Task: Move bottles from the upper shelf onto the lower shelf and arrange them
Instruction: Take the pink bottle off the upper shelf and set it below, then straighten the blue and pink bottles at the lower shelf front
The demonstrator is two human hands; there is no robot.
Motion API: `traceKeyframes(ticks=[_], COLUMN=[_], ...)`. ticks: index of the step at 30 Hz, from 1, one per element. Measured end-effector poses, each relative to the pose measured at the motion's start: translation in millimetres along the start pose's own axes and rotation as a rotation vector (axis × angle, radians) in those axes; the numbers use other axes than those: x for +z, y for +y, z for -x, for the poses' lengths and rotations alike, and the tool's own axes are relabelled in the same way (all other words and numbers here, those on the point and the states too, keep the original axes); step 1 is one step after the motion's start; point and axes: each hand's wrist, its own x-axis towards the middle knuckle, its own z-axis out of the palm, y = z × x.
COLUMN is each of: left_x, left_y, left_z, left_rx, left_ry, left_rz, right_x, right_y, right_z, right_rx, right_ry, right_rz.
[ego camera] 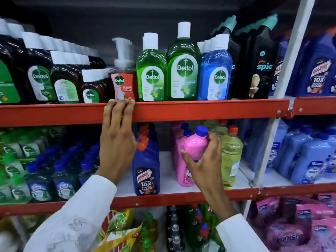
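Note:
My right hand point(203, 160) grips a pink bottle point(195, 145) with a blue cap, held tilted in front of a row of like pink bottles point(179, 160) on the lower shelf point(181, 196). My left hand point(118, 135) rests its fingers on the red front rail of the upper shelf point(209, 109), just below a pump bottle with a red label point(124, 80). It holds nothing. On the upper shelf stand two green bottles point(182, 70) and a blue bottle point(215, 73).
Brown bottles point(45, 77) fill the upper shelf's left. Black bottles point(258, 64) stand at its right. The lower shelf holds a dark blue bottle with a red cap point(146, 168), yellow bottles point(231, 157) and small blue-capped bottles point(63, 175). A white upright post point(283, 84) bounds the bay.

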Motion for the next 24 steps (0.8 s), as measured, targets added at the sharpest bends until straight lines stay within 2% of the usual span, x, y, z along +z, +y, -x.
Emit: traceKeyframes(ticks=[6, 12, 22, 24], left_x=[-0.7, -0.1, -0.8, -2.8], left_y=[3.8, 7.3, 3.1, 1.7], left_z=[-0.5, 1.7, 5.3, 6.9], left_rx=[-0.028, -0.039, -0.037, -0.030], left_ry=[0.005, 0.006, -0.055, -0.070], left_rz=[0.034, 0.026, 0.016, 0.054], right_x=[20.2, 28.7, 29.2, 26.4], right_y=[31.5, 35.1, 27.6, 24.0], right_z=[7.9, 10.6, 13.7, 19.6], right_rx=[0.028, 0.073, 0.121, 0.108], right_ry=[-0.081, -0.143, -0.170, -0.117], right_rz=[0.071, 0.102, 0.145, 0.136])
